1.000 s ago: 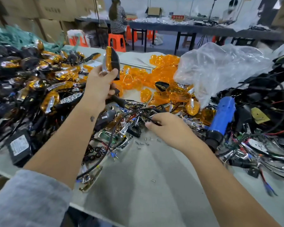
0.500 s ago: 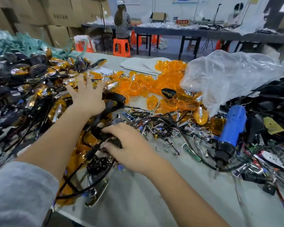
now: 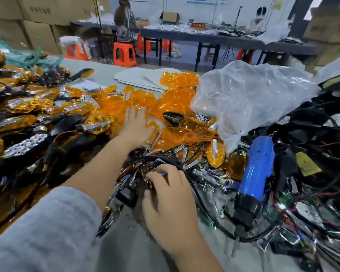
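Sleeve of grey fabric covers the left forearm at the near edge, above the bare grey tabletop. Just beyond it the right hand lies knuckles-up on a tangle of black wires and chrome parts. Its fingers are curled with the tips dug into the tangle and the thumb tucked beneath. Whether they have hold of any one piece cannot be told.

To the right of that hand, a blue tool with a black nose lies on the wires, pointing toward the near edge.

Farther out, the left hand reaches across to the orange lenses, a loose heap in the middle of the tabletop. Its fingers are stretched out nearly straight and rest on the heap. The hand is blurred, and nothing shows gripped in it.

Left of that arm lies a large pile of assembled lamps, amber and chrome with black stems. Right of the lenses, a crumpled clear plastic bag sits touching the heap. Behind the lenses lie flat white sheets.

Well apart, across the floor, a person in a striped top sits on an orange stool at a long dark table. Cardboard boxes are stacked against the wall at far left.
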Demonstrator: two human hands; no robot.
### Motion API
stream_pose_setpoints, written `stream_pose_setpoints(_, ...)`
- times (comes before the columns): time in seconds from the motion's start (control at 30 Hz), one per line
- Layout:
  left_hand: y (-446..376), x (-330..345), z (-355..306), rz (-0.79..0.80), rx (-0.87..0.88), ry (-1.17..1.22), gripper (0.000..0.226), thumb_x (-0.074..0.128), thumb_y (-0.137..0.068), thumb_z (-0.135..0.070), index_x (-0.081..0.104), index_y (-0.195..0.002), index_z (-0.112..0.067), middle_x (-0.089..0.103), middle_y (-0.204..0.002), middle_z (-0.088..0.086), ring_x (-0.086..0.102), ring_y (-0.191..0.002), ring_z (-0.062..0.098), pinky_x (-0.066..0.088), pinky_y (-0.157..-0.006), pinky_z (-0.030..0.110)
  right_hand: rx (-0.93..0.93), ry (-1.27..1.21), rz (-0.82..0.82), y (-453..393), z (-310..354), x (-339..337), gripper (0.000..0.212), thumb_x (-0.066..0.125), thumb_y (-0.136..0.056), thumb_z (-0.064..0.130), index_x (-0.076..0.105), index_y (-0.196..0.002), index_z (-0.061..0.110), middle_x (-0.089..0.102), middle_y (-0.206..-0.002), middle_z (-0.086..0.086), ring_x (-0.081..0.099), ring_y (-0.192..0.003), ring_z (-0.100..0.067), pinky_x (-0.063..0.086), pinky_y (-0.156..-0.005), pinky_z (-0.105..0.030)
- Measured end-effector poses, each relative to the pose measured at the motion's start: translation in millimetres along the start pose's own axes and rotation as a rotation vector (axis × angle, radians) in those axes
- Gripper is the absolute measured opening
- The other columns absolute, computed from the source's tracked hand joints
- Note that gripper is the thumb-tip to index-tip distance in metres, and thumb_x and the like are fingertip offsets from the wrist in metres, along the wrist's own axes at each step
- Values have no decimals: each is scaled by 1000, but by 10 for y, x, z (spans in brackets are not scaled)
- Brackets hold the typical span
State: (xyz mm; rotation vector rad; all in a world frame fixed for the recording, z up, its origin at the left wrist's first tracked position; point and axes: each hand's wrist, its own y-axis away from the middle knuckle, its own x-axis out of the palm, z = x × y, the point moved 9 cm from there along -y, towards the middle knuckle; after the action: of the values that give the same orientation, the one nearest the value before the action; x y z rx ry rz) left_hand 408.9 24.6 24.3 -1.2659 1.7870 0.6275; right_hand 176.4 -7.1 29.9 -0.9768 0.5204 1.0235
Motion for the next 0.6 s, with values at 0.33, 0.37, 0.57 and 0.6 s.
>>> stream_pose_setpoints(0.33, -337, 73, 234, 99, -226, -301, 68, 40, -100, -55, 7, -158, -40, 5, -164, 21, -2, -148, 47, 7, -117, 62, -28, 33, 18, -82, -89, 76, 33, 44, -81, 39, 63, -102, 22, 54, -114, 2, 50, -104, -19, 48, -87, -33)
stream_pose_setpoints(0.37, -306, 71, 102, 130, -161, -308, 60, 39, -102, -48, 15, -156, -43, 12, -164, 18, 6, -148, 45, 9, -118, 62, -24, 15, 17, -76, -91, 73, 33, 44, -82, 39, 63, -103, 23, 53, -114, 3, 49, -105, -18, 47, -89, -33)
stream_pose_setpoints(0.57, 62, -26, -642, -6, 15, -339, 38, 42, -99, -41, 55, -131, -28, 28, -157, 11, 18, -146, 33, 19, -114, 61, 70, -291, -302, -15, -207, -324, 17, 47, -85, 27, 61, -94, 21, 49, -107, 17, 48, -107, -4, 42, -90, -22)
stream_pose_setpoints(0.6, 136, -81, -839, -135, 100, -290, 35, 44, -99, -37, 53, -131, -26, 28, -157, 10, 19, -146, 31, 21, -114, 60, 102, -357, -412, -18, -267, -486, 14, 48, -85, 23, 60, -92, 21, 50, -104, 18, 50, -104, -5, 41, -87, -20)
